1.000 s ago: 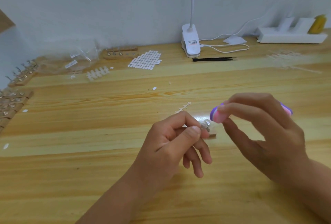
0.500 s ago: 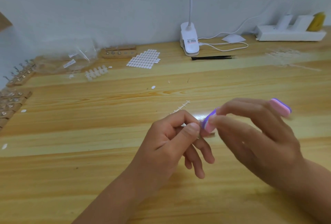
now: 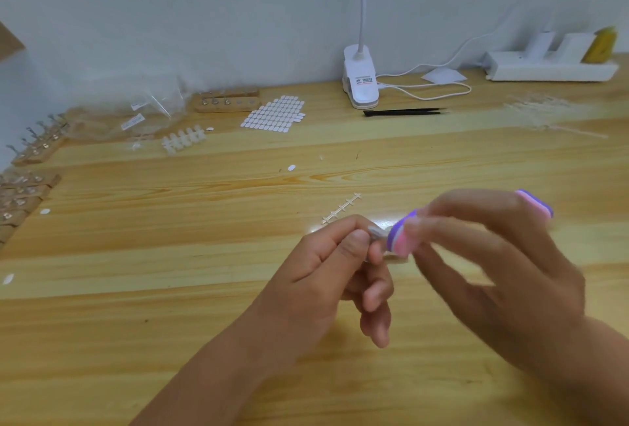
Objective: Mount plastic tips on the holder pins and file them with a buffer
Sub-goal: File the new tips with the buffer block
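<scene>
A: Head view: left hand (image 3: 326,276) pinches the plastic tip (image 3: 376,232), well in front of the clip lamp (image 3: 360,85).
B: And right hand (image 3: 493,265) grips the pink-purple buffer (image 3: 403,237), its end against that tip, over the bench (image 3: 170,340).

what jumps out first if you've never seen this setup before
The two hands in the middle foreground: the right hand holds a pink and purple buffer up to a small pale tip pinched in the left hand, all a little blurred. Behind them a white clip lamp stands at the back edge of the wooden table, with a sheet of white ovals to its left.
</scene>
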Motion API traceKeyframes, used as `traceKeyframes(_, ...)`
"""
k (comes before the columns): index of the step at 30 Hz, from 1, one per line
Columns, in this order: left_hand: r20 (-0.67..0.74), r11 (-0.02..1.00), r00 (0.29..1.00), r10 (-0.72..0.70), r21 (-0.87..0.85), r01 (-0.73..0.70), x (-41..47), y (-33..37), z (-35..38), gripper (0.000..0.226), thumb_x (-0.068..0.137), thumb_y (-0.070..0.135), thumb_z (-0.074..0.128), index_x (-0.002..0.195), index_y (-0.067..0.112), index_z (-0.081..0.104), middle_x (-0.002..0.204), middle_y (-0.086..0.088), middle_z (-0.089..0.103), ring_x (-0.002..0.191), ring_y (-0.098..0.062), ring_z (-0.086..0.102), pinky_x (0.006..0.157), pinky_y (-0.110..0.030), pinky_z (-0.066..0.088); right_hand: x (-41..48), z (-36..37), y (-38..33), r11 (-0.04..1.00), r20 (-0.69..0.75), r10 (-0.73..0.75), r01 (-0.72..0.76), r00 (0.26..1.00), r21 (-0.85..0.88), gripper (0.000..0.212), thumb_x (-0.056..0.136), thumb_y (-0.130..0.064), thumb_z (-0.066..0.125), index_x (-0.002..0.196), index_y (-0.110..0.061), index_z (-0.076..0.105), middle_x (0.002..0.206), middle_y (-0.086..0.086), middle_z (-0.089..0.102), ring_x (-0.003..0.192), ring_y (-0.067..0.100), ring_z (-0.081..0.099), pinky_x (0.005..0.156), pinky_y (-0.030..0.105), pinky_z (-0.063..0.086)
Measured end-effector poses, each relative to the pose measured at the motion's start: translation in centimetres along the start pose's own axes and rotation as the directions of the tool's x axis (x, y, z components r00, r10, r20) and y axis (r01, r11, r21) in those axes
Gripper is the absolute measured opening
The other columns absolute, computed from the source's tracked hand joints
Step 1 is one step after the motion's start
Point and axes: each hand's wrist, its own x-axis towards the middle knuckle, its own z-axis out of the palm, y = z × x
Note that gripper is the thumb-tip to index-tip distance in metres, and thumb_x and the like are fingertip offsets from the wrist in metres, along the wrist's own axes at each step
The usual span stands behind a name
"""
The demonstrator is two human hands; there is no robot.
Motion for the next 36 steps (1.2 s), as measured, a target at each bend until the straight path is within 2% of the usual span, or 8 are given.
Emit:
traceKeyframes(3,0.045,0.999,0.999,-0.018,-0.040,0.019,0.0,0.0,-0.1,0.028,0.101,0.024,0.035,0.079,0.017,0.051,0.057,0.003,0.042,0.039,-0.017,0.053,0.049,-0.019,0.043,-0.2,0.0,0.3,0.999,0.060,-0.048,0.049,0.997,-0.021,0.033,0.087,0.011,0.066,0.112,-0.011,0.068,0.101,0.008,0.067,0.098,0.020,0.062,0.105,0.019,0.036)
traceKeyframes(7,0.065,0.995,0.997,-0.036,-0.087,0.041,0.0,0.2,-0.5,0.029,0.102,0.024,0.034,0.079,0.018,0.050,0.059,0.001,0.039,0.039,-0.015,0.051,0.048,-0.019,0.042,0.2,-0.3,1.0,0.995,0.039,0.087,-0.088,0.995,0.040,0.029,0.093,0.005,0.065,0.112,-0.017,0.069,0.105,0.007,0.064,0.100,0.019,0.065,0.094,0.025,0.047)
traceKeyframes(12,0.113,0.995,0.992,-0.053,-0.075,0.062,-0.2,0.1,-0.3,0.029,0.103,0.025,0.034,0.084,0.011,0.051,0.059,0.004,0.039,0.039,-0.014,0.051,0.048,-0.019,0.043,-0.3,-0.2,-0.2,0.995,0.112,-0.089,0.083,0.990,0.064,0.043,0.086,0.012,0.066,0.122,-0.011,0.068,0.115,0.004,0.062,0.114,0.017,0.060,0.107,0.021,0.037)
traceKeyframes(16,0.104,0.990,0.993,-0.062,-0.120,0.075,-0.1,0.2,-0.5,0.028,0.103,0.025,0.035,0.081,0.016,0.049,0.059,0.002,0.038,0.039,-0.015,0.047,0.047,-0.021,0.042,0.1,-0.3,1.1,0.999,0.076,0.033,-0.036,0.997,0.038,0.033,0.090,0.011,0.063,0.116,-0.010,0.066,0.109,0.005,0.062,0.103,0.018,0.063,0.095,0.025,0.046)
traceKeyframes(20,0.120,0.989,0.989,-0.082,-0.111,0.096,-0.2,-0.1,-0.4,0.034,0.103,0.025,0.036,0.093,-0.007,0.045,0.058,0.006,0.037,0.040,-0.012,0.044,0.046,-0.018,0.041,-0.3,0.0,-0.6,0.993,0.076,-0.061,0.053,0.995,0.103,0.035,0.092,0.006,0.063,0.120,-0.014,0.071,0.115,0.004,0.063,0.112,0.017,0.061,0.105,0.022,0.039)
traceKeyframes(25,0.104,0.987,0.992,-0.073,-0.136,0.087,-0.1,0.1,-0.7,0.029,0.103,0.025,0.036,0.081,0.016,0.050,0.058,0.006,0.036,0.040,-0.010,0.036,0.043,-0.015,0.036,0.2,-0.5,1.2,0.999,0.071,0.024,-0.026,0.997,0.030,0.033,0.088,0.011,0.065,0.114,-0.009,0.067,0.110,0.004,0.064,0.105,0.018,0.062,0.096,0.025,0.047)
traceKeyframes(31,0.086,0.991,0.992,-0.092,-0.085,0.099,0.0,-0.3,-0.4,0.034,0.102,0.026,0.039,0.092,-0.005,0.047,0.057,0.006,0.036,0.043,-0.011,0.038,0.045,-0.017,0.038,-0.3,-0.2,-0.4,0.990,0.138,-0.078,0.060,0.987,0.129,0.040,0.089,0.008,0.064,0.122,-0.014,0.069,0.117,0.003,0.062,0.114,0.016,0.060,0.102,0.023,0.042)
traceKeyframes(36,0.011,0.997,0.997,-0.073,-0.026,0.073,0.2,-0.1,-0.5,0.029,0.100,0.026,0.038,0.076,0.020,0.053,0.059,0.003,0.036,0.046,-0.013,0.036,0.045,-0.018,0.037,0.2,-0.6,1.7,0.994,0.102,0.082,-0.088,0.991,0.061,0.029,0.091,0.007,0.063,0.116,-0.009,0.065,0.109,0.007,0.062,0.102,0.020,0.063,0.093,0.029,0.049)
